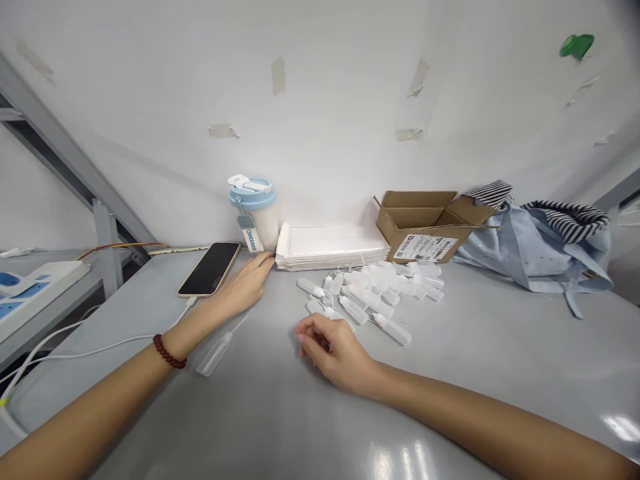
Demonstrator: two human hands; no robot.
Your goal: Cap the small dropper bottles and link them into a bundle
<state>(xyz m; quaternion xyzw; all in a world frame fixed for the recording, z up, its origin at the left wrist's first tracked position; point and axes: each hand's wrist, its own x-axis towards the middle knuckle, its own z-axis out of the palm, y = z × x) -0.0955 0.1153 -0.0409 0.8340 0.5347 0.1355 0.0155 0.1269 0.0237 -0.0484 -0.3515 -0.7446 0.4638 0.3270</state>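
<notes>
My left hand (250, 281) reaches forward with its fingers stretched out, the tips at the left end of a stack of white padded envelopes (333, 247). Whether they touch the stack I cannot tell. Before the pile of small clear plastic squeeze bottles (367, 290), my right hand (333, 353) is closed, thumb and fingertips together. Anything between those fingertips is too small or hidden to make out. One separate squeeze bottle with a long thin tip (215, 355) lies beside my left forearm.
A phone (210, 269) with a white charging cable (117, 345) lies left of my left hand. Behind stands a cup with a blue lid (263, 217). An open cardboard box (425, 230) and a light-blue fabric bag (535, 247) are at the back right. A power strip (43, 287) is far left.
</notes>
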